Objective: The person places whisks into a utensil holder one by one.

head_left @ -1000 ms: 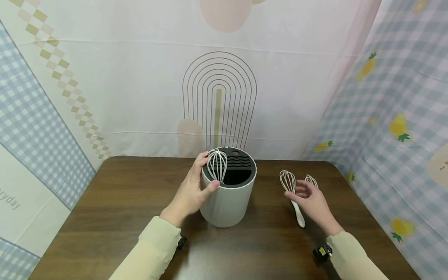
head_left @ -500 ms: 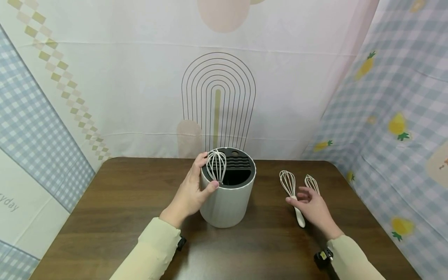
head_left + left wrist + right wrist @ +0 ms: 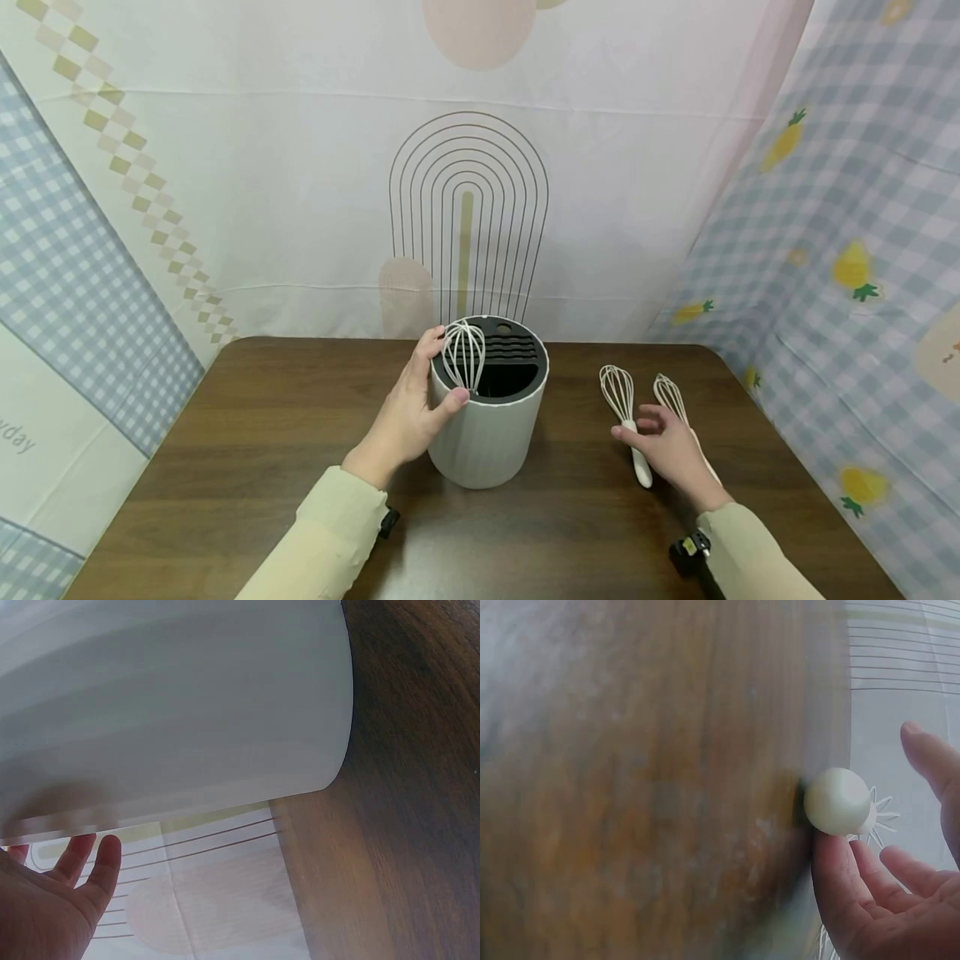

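Note:
A light grey cylindrical utensil holder [image 3: 483, 450] with a black slotted top stands on the table. My left hand [image 3: 405, 417] holds its left side, thumb at the front rim and fingertips at the far rim. A white whisk [image 3: 465, 354] stands in the holder, wires up beside that thumb; its handle is hidden. On the right, my right hand [image 3: 671, 446] is spread over another white whisk [image 3: 618, 392] lying on the table. In the right wrist view its handle end [image 3: 838, 801] sits by the fingers, with the thumb apart. A third whisk [image 3: 670, 396] lies partly hidden behind this hand.
The brown wooden table [image 3: 300, 408] has rounded far corners. A printed cloth [image 3: 315, 208] hangs behind it, and a blue checked cloth [image 3: 825, 333] runs along the right side.
My right hand has drawn slightly back toward me along the whisk, uncovering more of the third whisk. My left hand and the holder have stayed in place.

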`<state>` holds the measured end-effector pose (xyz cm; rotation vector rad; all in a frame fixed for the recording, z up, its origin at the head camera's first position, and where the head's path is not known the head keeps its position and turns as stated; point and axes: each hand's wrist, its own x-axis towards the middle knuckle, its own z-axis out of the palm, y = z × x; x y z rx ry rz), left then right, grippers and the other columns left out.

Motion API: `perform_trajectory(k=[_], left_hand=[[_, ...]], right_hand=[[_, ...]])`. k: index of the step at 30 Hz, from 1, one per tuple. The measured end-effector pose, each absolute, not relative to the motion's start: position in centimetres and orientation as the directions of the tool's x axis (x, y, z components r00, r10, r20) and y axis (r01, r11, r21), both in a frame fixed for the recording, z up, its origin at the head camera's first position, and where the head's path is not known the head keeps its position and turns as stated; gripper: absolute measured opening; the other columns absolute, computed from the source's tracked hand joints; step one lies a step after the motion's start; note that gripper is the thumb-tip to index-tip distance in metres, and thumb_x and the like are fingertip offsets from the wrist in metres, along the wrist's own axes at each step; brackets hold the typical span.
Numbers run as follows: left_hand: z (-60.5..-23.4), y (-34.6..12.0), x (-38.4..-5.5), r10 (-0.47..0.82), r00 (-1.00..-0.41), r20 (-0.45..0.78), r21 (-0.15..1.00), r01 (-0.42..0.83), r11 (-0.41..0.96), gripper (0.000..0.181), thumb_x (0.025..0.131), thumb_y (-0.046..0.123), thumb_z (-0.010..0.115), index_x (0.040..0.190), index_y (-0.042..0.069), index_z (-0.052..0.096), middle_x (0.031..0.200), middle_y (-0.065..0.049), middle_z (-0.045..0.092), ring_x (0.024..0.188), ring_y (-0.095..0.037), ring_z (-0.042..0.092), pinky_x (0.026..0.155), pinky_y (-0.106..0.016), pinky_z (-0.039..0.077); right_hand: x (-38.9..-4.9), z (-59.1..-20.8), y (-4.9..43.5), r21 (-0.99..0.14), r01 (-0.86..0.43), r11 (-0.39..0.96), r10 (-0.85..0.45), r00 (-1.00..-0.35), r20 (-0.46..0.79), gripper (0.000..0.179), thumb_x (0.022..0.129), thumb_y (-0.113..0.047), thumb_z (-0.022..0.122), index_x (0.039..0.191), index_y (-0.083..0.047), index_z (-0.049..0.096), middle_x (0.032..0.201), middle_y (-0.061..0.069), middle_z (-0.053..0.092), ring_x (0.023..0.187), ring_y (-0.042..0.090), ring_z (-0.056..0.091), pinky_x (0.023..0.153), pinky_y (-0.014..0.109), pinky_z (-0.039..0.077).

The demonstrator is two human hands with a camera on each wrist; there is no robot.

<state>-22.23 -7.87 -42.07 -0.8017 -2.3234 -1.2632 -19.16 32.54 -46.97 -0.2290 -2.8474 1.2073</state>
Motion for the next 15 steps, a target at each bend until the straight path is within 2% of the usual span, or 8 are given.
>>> perform_trajectory(k=[7, 15], left_hand=[[-41.95, -7.81, -22.19, 0.302, -0.765, 0.569, 0.634, 0.642, 0.430, 0.072, 0.090, 0.066, 0.047, 0.144, 0.024, 0.026, 0.156, 0.008, 0.021, 0.139, -0.016, 0.028, 0.108, -0.048, 0.030], [-42.06, -7.77, -22.26, 0.299, -0.753, 0.586, 0.625, 0.655, 0.425, 0.072, 0.090, 0.068, 0.045, 0.143, 0.022, 0.028, 0.156, 0.005, 0.022, 0.139, -0.019, 0.029, 0.108, -0.049, 0.030]], right_hand=[[-19.32, -47.37, 32.41, -0.703, 0.110, 0.702, 0.137, -0.990, -0.017, 0.078, 0.084, -0.038, 0.075, 0.139, 0.004, 0.039, 0.118, 0.025, 0.061, 0.109, 0.035, 0.057, 0.088, 0.045, 0.045], [-19.09, -47.08, 32.20, -0.698, 0.122, 0.705, 0.127, -0.991, -0.045, 0.060, 0.087, -0.020, 0.073, 0.130, 0.012, 0.046, 0.103, 0.024, 0.064, 0.089, 0.030, 0.063, 0.069, 0.037, 0.050]])
